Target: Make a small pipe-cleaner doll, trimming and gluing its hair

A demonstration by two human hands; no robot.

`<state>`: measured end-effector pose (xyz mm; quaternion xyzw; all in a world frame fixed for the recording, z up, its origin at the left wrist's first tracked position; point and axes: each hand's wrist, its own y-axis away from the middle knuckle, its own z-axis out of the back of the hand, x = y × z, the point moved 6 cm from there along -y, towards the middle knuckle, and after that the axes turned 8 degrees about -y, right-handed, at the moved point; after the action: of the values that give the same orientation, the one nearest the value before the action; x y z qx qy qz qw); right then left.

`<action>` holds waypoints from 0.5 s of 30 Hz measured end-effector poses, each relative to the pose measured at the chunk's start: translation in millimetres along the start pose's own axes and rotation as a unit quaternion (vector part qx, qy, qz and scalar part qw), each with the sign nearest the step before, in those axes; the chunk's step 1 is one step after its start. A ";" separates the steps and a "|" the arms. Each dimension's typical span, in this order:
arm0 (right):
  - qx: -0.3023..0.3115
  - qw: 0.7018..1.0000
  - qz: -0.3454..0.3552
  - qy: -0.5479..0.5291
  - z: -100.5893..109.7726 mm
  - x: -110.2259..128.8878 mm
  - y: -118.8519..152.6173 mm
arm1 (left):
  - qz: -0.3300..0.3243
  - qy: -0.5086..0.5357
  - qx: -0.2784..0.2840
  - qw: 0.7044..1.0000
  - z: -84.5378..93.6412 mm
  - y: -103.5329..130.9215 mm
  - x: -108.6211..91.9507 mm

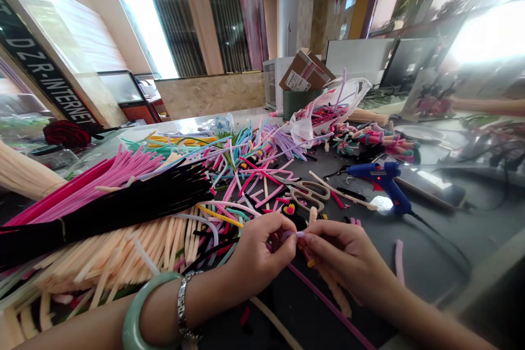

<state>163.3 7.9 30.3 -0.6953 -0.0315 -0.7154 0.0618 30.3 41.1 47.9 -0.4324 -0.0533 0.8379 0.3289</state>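
My left hand (266,246) pinches one end of a short lilac pipe cleaner (300,234) low in the middle of the view. The fingertips of my right hand (344,251) close on its other end, just beside the left ones. A peach fuzzy piece (338,292) hangs under my right hand, partly hidden by it, and another peach tip (313,214) sticks up behind the fingers. A small yellow bit (310,263) shows below the fingertips. Beyond my hands lie scissors (309,192) with beige handles.
Bundles of black (135,202), pink (118,169) and peach pipe cleaners (118,254) fill the left. A blue glue gun (383,180) with a cord stands at the right, near a phone (430,183). Loose stems and a plastic bag (305,126) lie farther back, before a cardboard box (307,71).
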 end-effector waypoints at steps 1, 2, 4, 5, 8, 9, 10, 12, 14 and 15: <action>0.005 1.000 -0.010 -0.003 -0.7 -1.9 0.7 | -0.008 -0.011 0.002 1.000 -0.2 0.3 -1.6; 0.011 1.000 -0.021 -0.008 -1.6 -4.2 1.3 | -0.019 -0.022 0.000 1.000 -0.1 0.7 -3.4; 0.026 0.999 -0.043 -0.021 -3.6 -9.0 2.1 | -0.046 -0.051 -0.014 0.998 1.2 2.1 -7.3; 0.033 0.998 -0.048 -0.022 -4.5 -10.3 2.1 | -0.060 -0.068 -0.026 0.996 2.5 2.9 -9.3; 0.038 0.999 -0.026 0.015 -5.5 -6.6 0.6 | -0.109 -0.112 -0.074 0.985 8.0 5.9 -15.2; 0.037 0.999 -0.009 0.034 -5.6 -3.2 0.0 | -0.128 -0.123 -0.092 0.980 10.1 7.0 -17.1; 0.035 0.998 0.008 0.052 -5.7 0.3 -0.5 | -0.149 -0.129 -0.108 0.974 12.0 8.1 -19.1; 0.030 0.996 0.032 0.074 -5.6 5.9 -0.9 | -0.190 -0.132 -0.132 0.964 14.9 10.5 -22.7; 0.030 0.995 0.043 0.083 -5.5 8.1 -0.8 | -0.224 -0.140 -0.147 0.953 16.8 13.1 -25.8; 0.033 0.995 0.046 0.086 -5.5 8.2 -0.5 | -0.237 -0.151 -0.153 0.948 17.4 14.3 -27.1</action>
<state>157.5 7.3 38.3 -0.6294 -0.0172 -0.7676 0.1200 20.9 17.2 72.0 -0.3205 -0.3304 0.7733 0.4360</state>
